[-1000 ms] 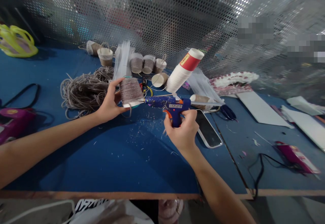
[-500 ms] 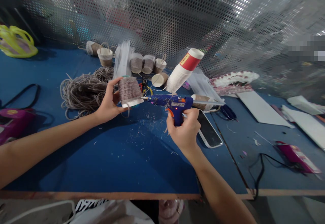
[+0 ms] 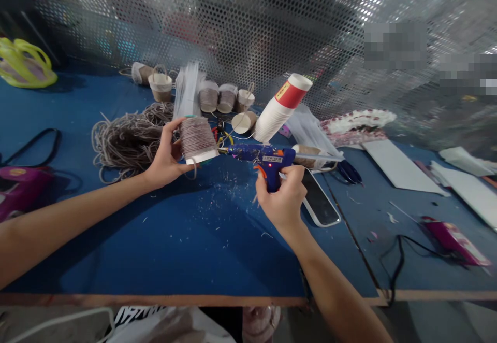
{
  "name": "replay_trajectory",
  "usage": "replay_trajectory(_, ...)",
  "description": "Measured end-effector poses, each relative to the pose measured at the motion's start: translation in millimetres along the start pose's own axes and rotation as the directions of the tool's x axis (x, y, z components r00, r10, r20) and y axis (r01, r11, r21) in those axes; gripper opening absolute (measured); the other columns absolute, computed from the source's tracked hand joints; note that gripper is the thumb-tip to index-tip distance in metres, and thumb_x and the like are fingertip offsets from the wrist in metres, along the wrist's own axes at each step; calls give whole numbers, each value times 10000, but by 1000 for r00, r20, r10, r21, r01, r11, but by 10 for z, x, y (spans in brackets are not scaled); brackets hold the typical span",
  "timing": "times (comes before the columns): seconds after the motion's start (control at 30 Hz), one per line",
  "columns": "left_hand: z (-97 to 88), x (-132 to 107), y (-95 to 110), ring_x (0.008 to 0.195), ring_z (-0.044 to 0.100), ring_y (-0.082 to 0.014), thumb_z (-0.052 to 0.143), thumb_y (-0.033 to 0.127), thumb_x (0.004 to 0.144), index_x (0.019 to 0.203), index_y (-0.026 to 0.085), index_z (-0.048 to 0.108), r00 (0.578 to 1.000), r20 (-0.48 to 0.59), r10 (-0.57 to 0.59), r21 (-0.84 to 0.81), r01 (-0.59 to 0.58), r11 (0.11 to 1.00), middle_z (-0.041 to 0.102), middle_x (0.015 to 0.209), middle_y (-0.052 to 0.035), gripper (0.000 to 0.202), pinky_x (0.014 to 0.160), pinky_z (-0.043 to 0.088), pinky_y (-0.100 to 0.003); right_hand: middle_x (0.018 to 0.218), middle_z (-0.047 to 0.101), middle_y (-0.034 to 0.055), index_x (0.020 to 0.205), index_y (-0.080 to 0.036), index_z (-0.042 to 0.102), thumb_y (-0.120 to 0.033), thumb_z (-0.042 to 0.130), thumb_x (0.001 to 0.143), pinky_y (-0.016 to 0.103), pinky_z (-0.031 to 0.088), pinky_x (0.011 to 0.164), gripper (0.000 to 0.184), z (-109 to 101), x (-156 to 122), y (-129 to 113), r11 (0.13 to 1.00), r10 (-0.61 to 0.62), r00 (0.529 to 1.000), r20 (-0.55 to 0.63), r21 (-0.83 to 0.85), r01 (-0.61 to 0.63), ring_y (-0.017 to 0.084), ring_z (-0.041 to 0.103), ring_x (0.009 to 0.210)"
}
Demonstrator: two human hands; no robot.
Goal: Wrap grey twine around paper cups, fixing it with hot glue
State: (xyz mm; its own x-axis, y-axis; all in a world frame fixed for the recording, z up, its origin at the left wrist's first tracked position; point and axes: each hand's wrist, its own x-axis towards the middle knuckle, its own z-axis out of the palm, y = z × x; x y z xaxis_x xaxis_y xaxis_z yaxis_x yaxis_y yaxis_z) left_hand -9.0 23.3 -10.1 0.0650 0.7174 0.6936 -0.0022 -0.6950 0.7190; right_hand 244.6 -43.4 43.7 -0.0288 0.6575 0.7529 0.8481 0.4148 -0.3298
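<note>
My left hand [image 3: 166, 157] is closed round a paper cup [image 3: 199, 138] wrapped in grey-brown cord, with a bare white rim showing at its lower end. A loose tail of cord hangs below that rim. In my right hand [image 3: 285, 195] is a blue hot glue gun [image 3: 254, 153], its orange trigger under my fingers and a small red light lit on its body. The nozzle points left at the cup, close to the white rim; I cannot tell whether it touches. A clear glue stick [image 3: 320, 157] sticks out of the gun's back.
Behind my left hand lies a heap of grey cord [image 3: 126, 141]. A leaning stack of white paper cups [image 3: 274, 117], several cord-wrapped cups [image 3: 208, 97] and bundled glue sticks [image 3: 188, 91] stand along the mesh screen [image 3: 233, 32]. A phone [image 3: 321, 198] and magenta glue guns [image 3: 456, 242] lie on the blue table.
Both hands stay almost in place. The wrapped cup has shifted very slightly, and the nozzle keeps close to its rim.
</note>
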Motion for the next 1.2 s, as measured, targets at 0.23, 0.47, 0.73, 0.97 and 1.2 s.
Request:
replay_trajectory(0.23, -16, 2, -46, 1150, 610, -265, 852, 477, 686, 1427, 354, 371, 999, 31, 29, 39, -31, 999, 408, 1383, -93, 892, 872, 627, -390, 664, 508, -26, 849, -263, 326, -383, 686, 718, 332, 478, 509, 401, 166, 21, 313, 972, 226, 970, 87, -80, -219, 201, 584, 568)
replay_trajectory(0.47, -57, -12, -72, 1196, 537, -292, 884, 331, 645, 1456, 324, 416, 998, 55, -9, 217, -3, 976, 436, 1278, -90, 937, 902, 599, -406, 866, 581, 162, 883, -193, 413, -668, 707, 684, 619, 498, 811, 592, 222, 51, 391, 899, 354, 932, 78, -305, -315, 405, 615, 960)
replay_trajectory(0.73, -45, 14, 7, 1165, 529, -269, 887, 269, 635, 1437, 307, 442, 995, 99, -34, 334, -1, 943, 466, 1228, -76, 918, 955, 572, -432, 1254, 679, 105, 961, -249, 473, -301, 472, 936, 448, 530, 915, 58, -47, -45, -279, 856, -205, 882, 423, 515, -48, 216, 641, 1071)
replay_trajectory(0.97, -35, 4, 28, 1146, 543, -255, 900, 291, 617, 1413, 318, 469, 993, 100, -60, 251, 33, 967, 461, 1241, -76, 905, 899, 586, -382, 1305, 691, 20, 922, -268, 524, -324, 497, 929, 436, 495, 886, 63, -47, -62, -392, 890, -189, 793, 580, 442, -111, 204, 563, 915)
replay_trajectory(1.2, -32, -13, 44, 1064, 578, -226, 885, 271, 633, 1399, 324, 473, 989, 103, -108, 189, 88, 978, 455, 1271, -91, 872, 814, 610, -349, 1334, 671, 52, 914, -264, 503, -401, 469, 957, 480, 457, 974, 147, 10, -70, -254, 793, -76, 812, 579, 528, -303, 220, 613, 1088)
